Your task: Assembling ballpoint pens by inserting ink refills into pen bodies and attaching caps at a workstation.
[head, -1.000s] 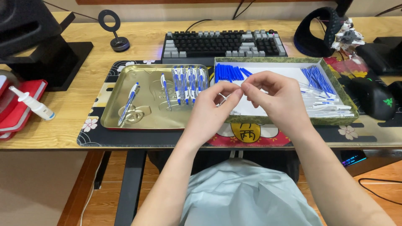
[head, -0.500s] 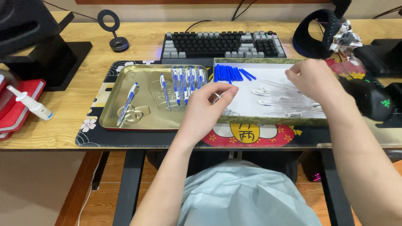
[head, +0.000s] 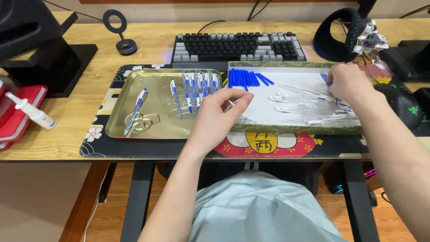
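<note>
While pinching parts, both hands [head: 221,110] closed.

Wooden desk [head: 152,42]: patterned mat [head: 96,145], keyboard [head: 237,45], red case [head: 20,118].

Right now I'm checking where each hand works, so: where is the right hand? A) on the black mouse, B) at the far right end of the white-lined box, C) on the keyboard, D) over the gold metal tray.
B: the right hand reaches into the white-lined box at its far right end, among blue pen parts.
</note>
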